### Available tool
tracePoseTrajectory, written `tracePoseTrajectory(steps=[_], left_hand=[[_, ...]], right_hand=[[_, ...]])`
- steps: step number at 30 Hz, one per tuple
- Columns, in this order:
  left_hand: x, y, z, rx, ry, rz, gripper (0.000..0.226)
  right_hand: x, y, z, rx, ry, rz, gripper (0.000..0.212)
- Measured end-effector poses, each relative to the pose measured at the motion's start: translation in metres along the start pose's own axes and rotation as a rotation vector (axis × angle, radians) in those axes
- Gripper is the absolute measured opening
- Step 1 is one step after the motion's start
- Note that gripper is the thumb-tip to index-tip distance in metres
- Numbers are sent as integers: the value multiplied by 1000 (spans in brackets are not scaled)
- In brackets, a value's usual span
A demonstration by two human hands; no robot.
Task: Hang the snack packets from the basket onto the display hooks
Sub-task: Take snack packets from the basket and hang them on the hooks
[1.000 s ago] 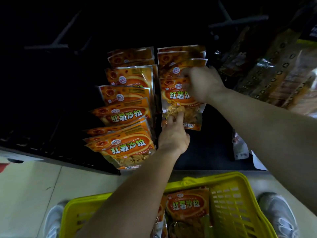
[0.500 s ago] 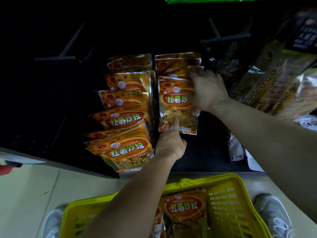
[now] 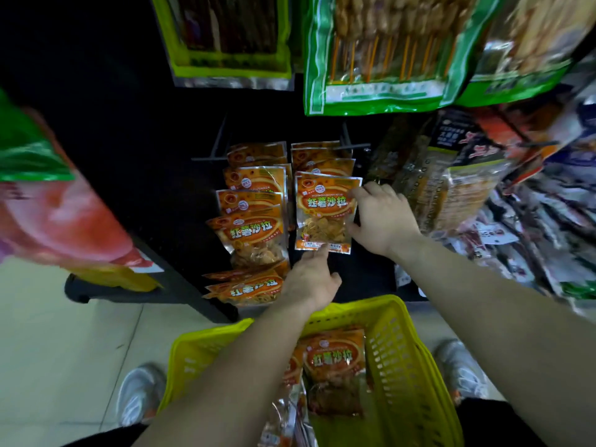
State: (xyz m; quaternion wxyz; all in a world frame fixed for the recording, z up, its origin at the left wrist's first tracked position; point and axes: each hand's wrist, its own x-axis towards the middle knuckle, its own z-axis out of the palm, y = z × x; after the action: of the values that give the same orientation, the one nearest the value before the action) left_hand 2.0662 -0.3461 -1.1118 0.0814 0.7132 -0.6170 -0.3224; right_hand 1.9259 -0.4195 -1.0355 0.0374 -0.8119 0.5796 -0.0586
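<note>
Front packet [image 3: 324, 208] hangs centre frame. Left hand [image 3: 311, 279] touches its bottom edge with straight fingers; right hand [image 3: 383, 217] rests spread along its side. More basket packets [image 3: 335, 359] wait, lower frame.

The front packet [image 3: 325, 211] now hangs flat with its whole face showing; the right hand [image 3: 383, 221] has slid from the packet's top corner to its right edge, and the left hand [image 3: 311, 279] has dropped to its bottom edge
</note>
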Motion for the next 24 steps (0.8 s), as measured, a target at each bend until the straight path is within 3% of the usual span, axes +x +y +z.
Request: tracePoseTrajectory(steps=[10,16,24], left_hand=[[-53,-22,-15,129,-43,36,66],[-34,-35,-31,166,67,85,58],[1,-48,-47,155,97,223,33]], right_hand=[[-81,-13,-3,27,-196,36,61],[-91,-28,40,37,-456,-53,57],[-73,-63,88,30,-545,-189,64]])
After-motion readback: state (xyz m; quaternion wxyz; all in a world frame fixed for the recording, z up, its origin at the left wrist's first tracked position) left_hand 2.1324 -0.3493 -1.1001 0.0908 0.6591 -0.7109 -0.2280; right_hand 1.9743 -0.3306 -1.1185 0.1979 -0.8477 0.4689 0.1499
